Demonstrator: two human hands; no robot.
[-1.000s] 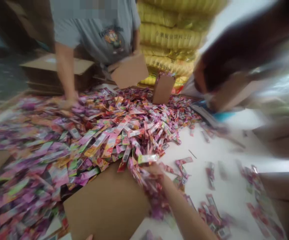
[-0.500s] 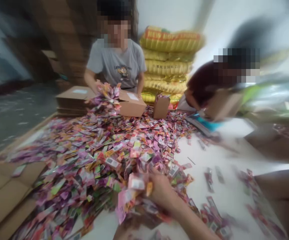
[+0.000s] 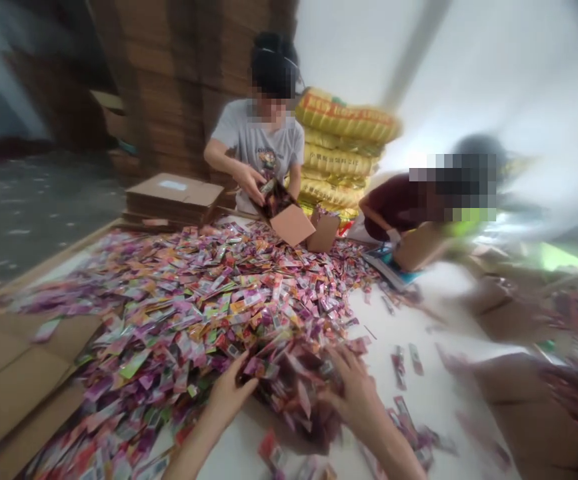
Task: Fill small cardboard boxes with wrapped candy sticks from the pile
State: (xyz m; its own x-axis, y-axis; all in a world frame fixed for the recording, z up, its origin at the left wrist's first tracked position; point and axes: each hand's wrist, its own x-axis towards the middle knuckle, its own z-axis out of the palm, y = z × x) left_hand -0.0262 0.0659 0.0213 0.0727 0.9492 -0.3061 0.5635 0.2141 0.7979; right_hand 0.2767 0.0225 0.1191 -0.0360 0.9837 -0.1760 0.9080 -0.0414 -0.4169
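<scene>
A broad heap of small shiny sachets (image 3: pixel 183 293), pink, purple, orange and green, covers much of the white table. Close to me is a small brown cardboard box (image 3: pixel 273 420), tilted and blurred, with sachets (image 3: pixel 301 380) piled in and over it. My left hand (image 3: pixel 231 390) is at the box's left side, thumb and fingers closed around its edge. At the right, my right hand (image 3: pixel 353 390) lies against the sachets with fingers spread, blurred by motion. The far side of the box is hidden under the sachets.
Flat cardboard (image 3: pixel 19 373) lies at left; stacked cartons (image 3: pixel 173 193) stand behind the heap. Across the table a person in grey (image 3: pixel 263 147) tips a box (image 3: pixel 293 223); another person in maroon (image 3: pixel 393 207) works at right. Filled boxes (image 3: pixel 543 400) line the right edge.
My right hand has let go of its bunch of sachets and spread its fingers. My left hand has come into view. The person in grey has swapped a handful of sachets for a tilted box.
</scene>
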